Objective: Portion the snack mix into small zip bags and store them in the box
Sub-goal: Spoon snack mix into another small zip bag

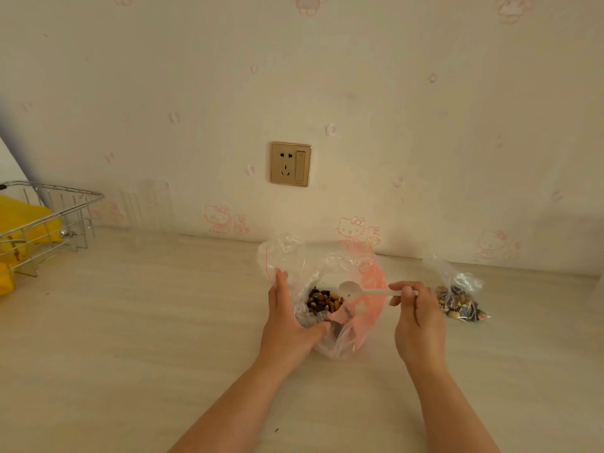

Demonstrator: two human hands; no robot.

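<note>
So over on the far left there's a wire rack (49,217) sitting on the pale wood-look table (130,322), with something yellow (23,220) stuffed inside it, and just right of that a clear plastic thing (148,207) leans against the wall, kinda hard to make out. Further along, a gold wall socket (290,164) sits on cartoon cat wallpaper (350,227). Down on the table, the left hand (287,325) has its fingers stretched up along the left side of a big clear bag (340,289) with pink print, thumb hooked round the front edge, so it's gripping the bag and keeping the mouth spread open. Inside you can see the snack mix (323,302), nuts and dark bits piled in the bottom. A white plastic spoon (351,287) hovers over the mix with its bowl looking empty, and the right hand (416,317) pinches the end of its handle between thumb and curled fingers. Just beyond that hand, near the wall, lies a small zip bag (459,300) already filled with mix, flat on the table and well apart from the big bag. Can't see any box in this view.
</note>
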